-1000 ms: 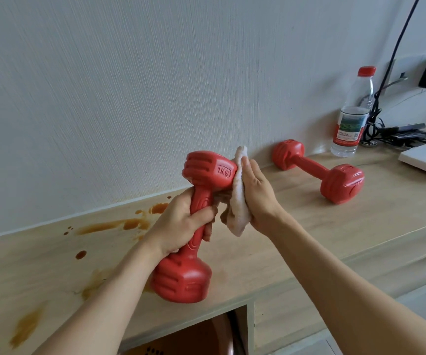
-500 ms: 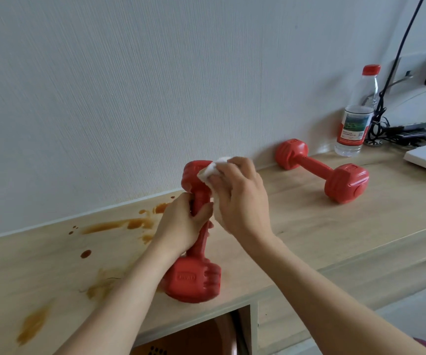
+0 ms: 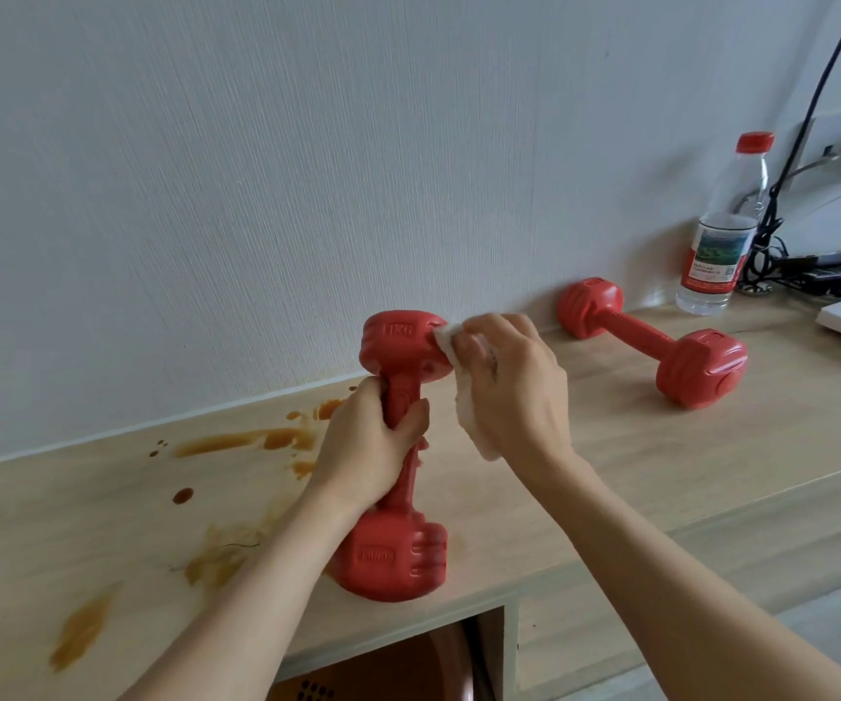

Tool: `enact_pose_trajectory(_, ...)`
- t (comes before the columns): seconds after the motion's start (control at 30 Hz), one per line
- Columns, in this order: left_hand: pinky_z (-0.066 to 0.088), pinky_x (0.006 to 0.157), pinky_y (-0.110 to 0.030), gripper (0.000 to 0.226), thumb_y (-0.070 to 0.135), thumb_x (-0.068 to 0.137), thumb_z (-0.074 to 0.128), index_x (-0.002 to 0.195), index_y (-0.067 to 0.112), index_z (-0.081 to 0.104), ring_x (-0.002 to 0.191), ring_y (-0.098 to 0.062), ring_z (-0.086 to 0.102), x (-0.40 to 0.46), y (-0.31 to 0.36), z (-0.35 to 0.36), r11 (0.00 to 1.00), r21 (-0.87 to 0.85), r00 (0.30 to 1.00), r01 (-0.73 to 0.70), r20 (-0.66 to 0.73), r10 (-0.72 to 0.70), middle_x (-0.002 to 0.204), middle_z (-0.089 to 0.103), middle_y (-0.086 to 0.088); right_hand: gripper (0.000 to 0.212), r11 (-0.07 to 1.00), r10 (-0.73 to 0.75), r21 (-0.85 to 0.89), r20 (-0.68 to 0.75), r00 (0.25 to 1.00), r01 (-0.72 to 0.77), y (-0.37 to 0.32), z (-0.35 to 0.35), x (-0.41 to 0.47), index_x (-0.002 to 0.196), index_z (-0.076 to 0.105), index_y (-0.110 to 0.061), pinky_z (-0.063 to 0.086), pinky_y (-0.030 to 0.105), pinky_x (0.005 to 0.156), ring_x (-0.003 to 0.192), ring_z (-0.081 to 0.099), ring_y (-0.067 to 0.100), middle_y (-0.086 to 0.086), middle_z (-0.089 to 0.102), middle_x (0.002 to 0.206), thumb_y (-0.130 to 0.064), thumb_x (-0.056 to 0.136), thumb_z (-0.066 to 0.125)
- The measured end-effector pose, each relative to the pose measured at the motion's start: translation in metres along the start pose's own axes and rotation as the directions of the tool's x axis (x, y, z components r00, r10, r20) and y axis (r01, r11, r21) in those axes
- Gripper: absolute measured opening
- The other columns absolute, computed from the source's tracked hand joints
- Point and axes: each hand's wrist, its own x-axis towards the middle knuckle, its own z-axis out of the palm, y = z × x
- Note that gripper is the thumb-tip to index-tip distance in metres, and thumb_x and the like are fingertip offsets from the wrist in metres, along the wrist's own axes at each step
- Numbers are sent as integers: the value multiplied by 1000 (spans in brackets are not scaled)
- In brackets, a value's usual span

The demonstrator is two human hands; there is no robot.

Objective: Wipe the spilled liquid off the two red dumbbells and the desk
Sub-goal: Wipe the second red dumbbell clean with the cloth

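The left hand grips the handle of the near dumbbell, which stands upright on the tabletop near its front edge. The right hand holds a white cloth pressed against the dumbbell's top head. Half a second ago the cloth sat on the crown; now it is on the head's right side. Brown spill streaks the wood to the left. The second dumbbell lies by the wall, near a water bottle.

Single head-worn view looks forward and down, close over the desk
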Motion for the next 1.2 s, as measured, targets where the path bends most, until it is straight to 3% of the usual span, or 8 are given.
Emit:
enact_pose_trajectory(0.13,52,49,-20,13,23,89,57,92,11,52,50,-6,63,4,1,-4,1000,21,1000,3,6,-3,70,66,0,23,999,44,20,-33,998,-43,1,3,0,93,65,-23,41,30,72,90,59,20,-7,57,105,-36,95,46)
enact_pose_trajectory(0.33,45,53,-15,11,22,86,55,89,13,49,59,-7,62,3,5,0,986,151,998,-66,24,63,73,65,1,28,959,-243,-177,-126,962,219,-25,3,5,87,58,-25,43,33,60,84,52,22,-7,53,105,-48,93,45)
enact_pose_trajectory(0.53,45,46,-12,11,22,89,57,88,15,49,48,-4,61,0,5,-3,995,82,998,-60,27,58,70,65,-1,20,994,1,112,-37,999,3,5,4,9,80,52,-24,41,33,70,80,54,17,-7,54,91,-34,96,45)
enact_pose_trajectory(0.77,47,45,-15,10,20,87,57,90,13,50,47,-9,62,-1,5,-6,998,45,998,-54,41,52,66,65,0,25,986,-114,113,-48,992,119,-9,4,3,86,45,-21,41,24,63,72,49,7,-11,50,88,-45,93,42)
enact_pose_trajectory(0.87,50,47,-18,10,20,88,58,88,15,50,48,-10,63,-2,3,-8,999,9,997,-53,59,53,66,65,-1,21,934,23,356,51,998,-39,7,8,7,80,42,-24,53,43,61,58,63,17,7,61,91,-36,97,42)
enact_pose_trajectory(0.97,53,50,-23,10,21,89,58,90,13,51,50,-11,64,-1,1,-10,999,-9,997,-33,69,33,68,66,-3,20,897,87,421,133,987,-135,15,13,9,81,44,-19,53,38,48,54,65,24,18,60,94,-29,99,42)
enact_pose_trajectory(1.07,51,48,-19,9,20,89,57,90,12,52,48,-10,63,1,0,-10,1000,-8,998,-13,62,14,67,65,-2,19,949,63,304,61,996,-79,10,12,6,80,48,-25,54,44,62,73,64,30,-6,51,94,-33,97,45)
enact_pose_trajectory(1.2,43,42,-11,10,22,90,54,91,13,50,47,-7,62,1,0,-8,998,55,999,-16,31,14,65,65,1,29,968,-251,-45,-40,967,249,-14,5,-4,86,54,-20,45,32,58,71,57,20,-7,49,101,-46,91,42)
